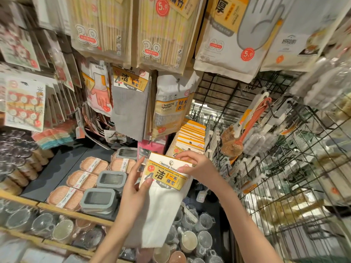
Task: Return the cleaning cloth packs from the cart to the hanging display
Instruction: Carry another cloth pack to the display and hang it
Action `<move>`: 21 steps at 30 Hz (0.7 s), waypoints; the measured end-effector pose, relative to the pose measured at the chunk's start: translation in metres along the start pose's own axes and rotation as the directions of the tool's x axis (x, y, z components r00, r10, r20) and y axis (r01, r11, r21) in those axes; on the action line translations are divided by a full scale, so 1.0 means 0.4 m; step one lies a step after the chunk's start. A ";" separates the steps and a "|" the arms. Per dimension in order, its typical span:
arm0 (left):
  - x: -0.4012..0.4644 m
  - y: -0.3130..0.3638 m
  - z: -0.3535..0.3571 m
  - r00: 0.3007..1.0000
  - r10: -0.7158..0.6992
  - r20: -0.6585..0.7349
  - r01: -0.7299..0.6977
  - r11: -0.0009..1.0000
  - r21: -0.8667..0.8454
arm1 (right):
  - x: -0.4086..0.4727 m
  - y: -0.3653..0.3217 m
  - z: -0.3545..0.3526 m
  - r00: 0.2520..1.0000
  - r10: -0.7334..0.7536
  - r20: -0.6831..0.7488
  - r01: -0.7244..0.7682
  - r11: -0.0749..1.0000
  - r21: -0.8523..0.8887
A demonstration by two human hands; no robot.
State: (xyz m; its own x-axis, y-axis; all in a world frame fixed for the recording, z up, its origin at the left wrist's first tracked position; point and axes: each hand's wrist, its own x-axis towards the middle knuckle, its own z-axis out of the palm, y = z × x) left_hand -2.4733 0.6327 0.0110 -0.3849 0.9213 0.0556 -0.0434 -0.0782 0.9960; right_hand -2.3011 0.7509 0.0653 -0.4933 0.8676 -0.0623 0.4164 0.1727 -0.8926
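Note:
I hold a white cleaning cloth pack [163,202] with a yellow and white header card reading "Cleaning towels" in front of me. My left hand [135,188] grips its left edge, thumb on the card. My right hand [193,165] pinches the card's top right corner. Just behind it a row of like packs [191,136] with yellow and white cards hangs on a hook of the display. A grey cloth pack [131,103] of the same kind hangs higher up at the centre.
Chopstick packs [163,31], glove packs [226,35] and a cleaning sponge pack [170,111] hang above. A black wire grid [284,168] with brushes fills the right. Soap boxes [81,179] and grey containers [99,202] lie on the shelf at left; cups [188,242] stand below.

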 end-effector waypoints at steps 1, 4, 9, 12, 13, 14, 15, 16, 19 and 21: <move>0.001 -0.003 -0.001 1.000 -0.005 -0.001 0.005 1.000 -0.005 | -0.002 0.001 0.001 1.000 0.005 0.001 -0.005 1.000 0.019; 0.001 -0.005 0.001 0.999 -0.027 0.033 0.029 0.999 -0.038 | -0.001 0.011 0.001 0.999 0.009 -0.043 -0.007 0.998 0.063; 0.009 -0.004 -0.015 1.000 0.010 -0.006 -0.010 0.997 0.078 | 0.024 0.073 -0.015 0.990 0.069 -0.121 -0.067 0.997 0.022; 0.024 -0.002 -0.036 0.998 0.039 -0.045 -0.033 0.992 0.122 | 0.052 0.116 -0.036 0.980 0.114 -0.163 -0.119 0.993 -0.020; 0.028 -0.001 -0.041 0.998 0.042 -0.049 -0.036 0.992 0.124 | 0.063 0.129 -0.042 0.976 0.127 -0.179 -0.134 0.991 -0.028; 0.031 0.001 -0.046 0.998 0.041 -0.050 -0.035 0.992 0.117 | 0.075 0.142 -0.048 0.969 0.145 -0.201 -0.153 0.988 -0.022; 0.033 0.003 -0.050 0.998 0.040 -0.051 -0.034 0.994 0.108 | 0.088 0.155 -0.054 0.961 0.165 -0.223 -0.169 0.986 0.001; 0.035 0.004 -0.054 0.998 0.040 -0.056 -0.034 0.994 0.106 | 0.102 0.167 -0.059 0.953 0.181 -0.244 -0.181 0.983 0.022; 0.041 0.001 -0.066 0.996 0.035 -0.082 -0.025 0.992 0.122 | 0.141 0.194 -0.074 0.936 0.199 -0.291 -0.203 0.979 0.017; 0.045 -0.004 -0.072 0.996 0.022 -0.089 -0.011 0.992 0.127 | 0.160 0.209 -0.080 0.928 0.209 -0.307 -0.218 0.976 0.006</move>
State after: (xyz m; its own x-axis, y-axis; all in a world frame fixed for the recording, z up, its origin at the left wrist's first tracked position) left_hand -2.5069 0.6385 0.0083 -0.4661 0.8818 0.0715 0.0781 -0.0395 0.9962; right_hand -2.2735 0.8358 0.0012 -0.1360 0.9849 -0.1075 0.5096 -0.0235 -0.8601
